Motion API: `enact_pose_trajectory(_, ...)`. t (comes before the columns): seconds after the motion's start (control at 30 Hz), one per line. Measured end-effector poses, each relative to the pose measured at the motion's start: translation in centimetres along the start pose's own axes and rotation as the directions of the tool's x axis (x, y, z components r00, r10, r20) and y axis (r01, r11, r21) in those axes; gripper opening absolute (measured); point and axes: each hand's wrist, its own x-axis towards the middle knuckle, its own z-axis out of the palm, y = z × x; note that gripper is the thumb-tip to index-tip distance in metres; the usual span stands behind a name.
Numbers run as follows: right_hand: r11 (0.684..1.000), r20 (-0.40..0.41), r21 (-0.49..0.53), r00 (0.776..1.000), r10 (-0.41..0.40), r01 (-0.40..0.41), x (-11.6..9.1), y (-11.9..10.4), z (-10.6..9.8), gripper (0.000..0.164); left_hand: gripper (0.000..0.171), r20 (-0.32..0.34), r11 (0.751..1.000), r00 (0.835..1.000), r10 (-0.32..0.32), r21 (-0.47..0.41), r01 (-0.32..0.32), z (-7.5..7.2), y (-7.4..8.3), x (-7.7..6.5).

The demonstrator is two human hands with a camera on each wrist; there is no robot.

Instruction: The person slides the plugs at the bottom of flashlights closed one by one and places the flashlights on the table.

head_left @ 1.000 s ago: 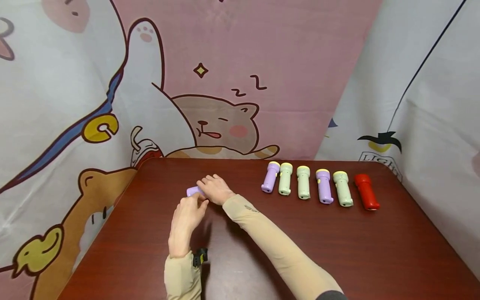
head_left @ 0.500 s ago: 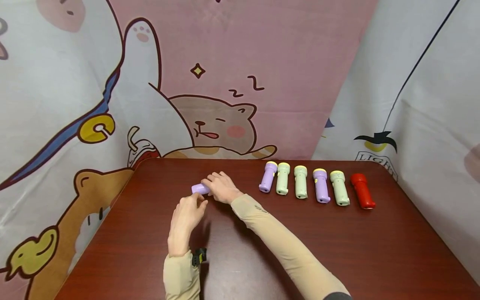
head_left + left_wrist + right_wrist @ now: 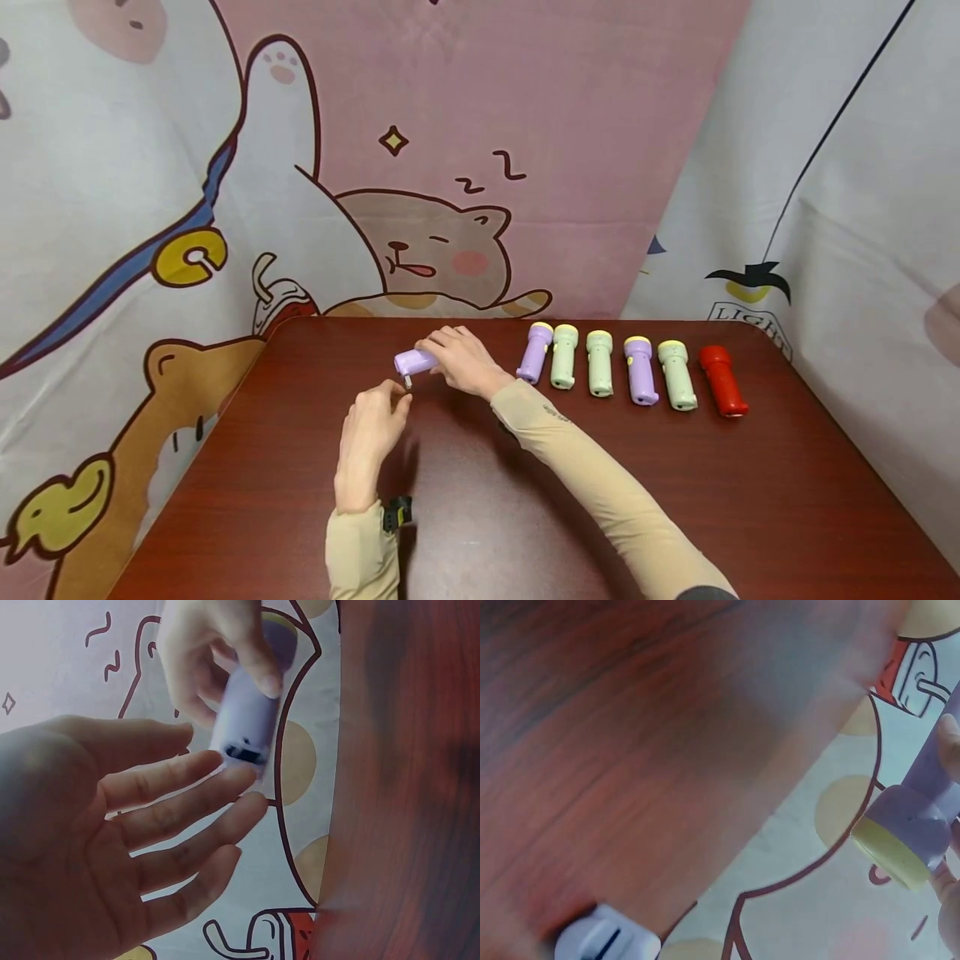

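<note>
My right hand (image 3: 461,360) grips a purple flashlight (image 3: 415,361) above the table's left half, its tail end pointing left. A small pale piece (image 3: 408,382) shows under that tail end, too small to make out. In the right wrist view the flashlight's yellow rim (image 3: 890,853) shows, with my right fingers (image 3: 949,900) curled on the body. My left hand (image 3: 375,429) is just below and left of the tail. From the left wrist, the left hand (image 3: 142,817) has its fingers spread and fairly straight beside the tail end; whether fingertips touch it I cannot tell.
To the right, several flashlights lie in a row: purple (image 3: 535,353), pale green (image 3: 564,357), and a red one (image 3: 723,382) at the far end. The dark red-brown table (image 3: 480,500) meets a cartoon-printed cloth (image 3: 600,167) behind it.
My right hand has moved right and slightly away with the purple flashlight, drawing its tail clear of my left fingers. The left hand stays nearly in place.
</note>
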Motion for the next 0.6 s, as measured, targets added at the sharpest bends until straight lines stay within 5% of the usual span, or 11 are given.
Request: enact_pose_trajectory(0.6,0.986,-0.049,0.092,0.990,-0.133,0.137,-2.1,0.9,-3.4,0.047,0.025,-0.125,0.998,0.990,0.061,-0.005,-0.062,0.1,0.2,0.1)
